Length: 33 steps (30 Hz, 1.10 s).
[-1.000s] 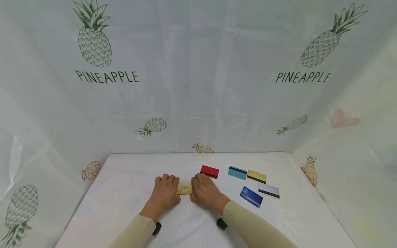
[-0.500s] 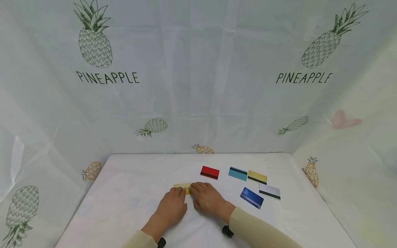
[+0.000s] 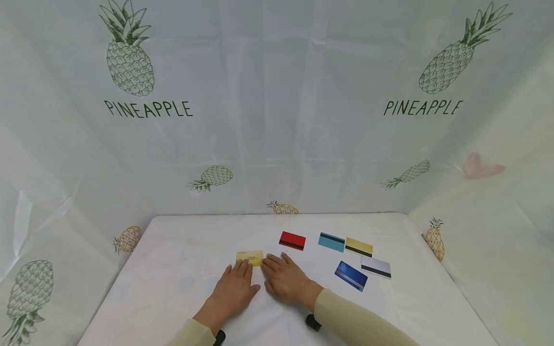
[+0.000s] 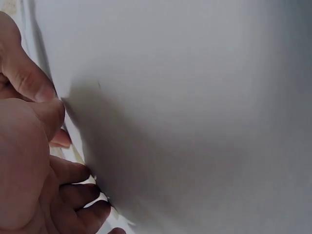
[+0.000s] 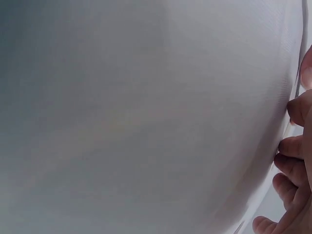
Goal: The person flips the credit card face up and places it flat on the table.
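Note:
A yellow card (image 3: 248,254) lies flat on the white-covered table, in front of both hands in the head view. My left hand (image 3: 235,288) rests with its fingers extended, its fingertips on the card's near edge. The right hand (image 3: 286,282) has its fingers stretched forward, fingertips right by the card's near right corner. In the left wrist view, the left hand (image 4: 29,165) shows its thumb and fingers against the white cloth, the other hand just beyond. Only the edge of the right hand (image 5: 295,165) enters the right wrist view.
To the right lie a red card (image 3: 292,240), a light blue card (image 3: 331,242), another yellow card (image 3: 358,246), a white card (image 3: 376,267) and a dark blue card (image 3: 351,276). A pineapple-print curtain (image 3: 277,120) hangs behind the white table (image 3: 182,250).
Both hands have let go of the yellow card's ends and drawn back toward the near side. The card has slid slightly left; the left fingers have straightened onto it. The other cards have stayed put.

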Tool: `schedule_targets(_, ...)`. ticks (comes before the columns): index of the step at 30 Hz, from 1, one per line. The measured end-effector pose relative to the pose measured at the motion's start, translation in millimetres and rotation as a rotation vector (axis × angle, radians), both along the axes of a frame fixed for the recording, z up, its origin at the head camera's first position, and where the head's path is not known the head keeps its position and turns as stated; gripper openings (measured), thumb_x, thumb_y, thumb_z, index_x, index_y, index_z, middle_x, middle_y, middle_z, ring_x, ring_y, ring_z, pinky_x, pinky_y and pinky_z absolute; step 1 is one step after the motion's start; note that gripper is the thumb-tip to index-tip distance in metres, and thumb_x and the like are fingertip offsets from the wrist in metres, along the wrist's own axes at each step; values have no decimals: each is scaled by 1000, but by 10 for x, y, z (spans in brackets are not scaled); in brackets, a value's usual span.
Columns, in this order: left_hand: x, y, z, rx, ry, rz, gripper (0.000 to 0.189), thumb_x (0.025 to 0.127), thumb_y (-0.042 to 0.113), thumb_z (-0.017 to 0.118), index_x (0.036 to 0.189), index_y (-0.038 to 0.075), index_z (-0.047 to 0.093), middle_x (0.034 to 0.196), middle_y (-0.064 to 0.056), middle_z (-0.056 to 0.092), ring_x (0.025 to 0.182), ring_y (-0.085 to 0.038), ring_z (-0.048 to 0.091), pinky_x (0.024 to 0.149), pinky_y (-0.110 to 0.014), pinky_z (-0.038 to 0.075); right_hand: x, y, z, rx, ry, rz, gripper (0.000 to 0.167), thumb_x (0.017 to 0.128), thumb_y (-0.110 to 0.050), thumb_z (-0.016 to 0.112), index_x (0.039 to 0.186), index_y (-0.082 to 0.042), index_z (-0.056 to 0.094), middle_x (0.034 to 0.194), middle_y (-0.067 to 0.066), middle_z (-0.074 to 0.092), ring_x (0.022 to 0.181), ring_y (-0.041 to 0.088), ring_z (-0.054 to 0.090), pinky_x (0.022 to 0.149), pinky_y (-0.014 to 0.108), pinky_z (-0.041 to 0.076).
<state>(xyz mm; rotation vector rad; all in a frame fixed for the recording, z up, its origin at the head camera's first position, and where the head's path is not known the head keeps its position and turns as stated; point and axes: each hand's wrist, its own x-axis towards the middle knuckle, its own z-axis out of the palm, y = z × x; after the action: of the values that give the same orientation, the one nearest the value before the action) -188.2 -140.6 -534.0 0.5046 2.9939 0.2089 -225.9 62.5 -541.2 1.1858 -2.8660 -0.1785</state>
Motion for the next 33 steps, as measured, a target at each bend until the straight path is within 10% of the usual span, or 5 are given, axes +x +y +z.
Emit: schedule_targets(33,-307,-618,42,61,-87,8,87,101,54,65,156,-8,40,166,-30,35,156,-46,31,125,-62,27,-298,-660,-4,22,-93,-41,59,111,-45,43,164,-17,39,170,-5,37,160,14,29,128,47,30)
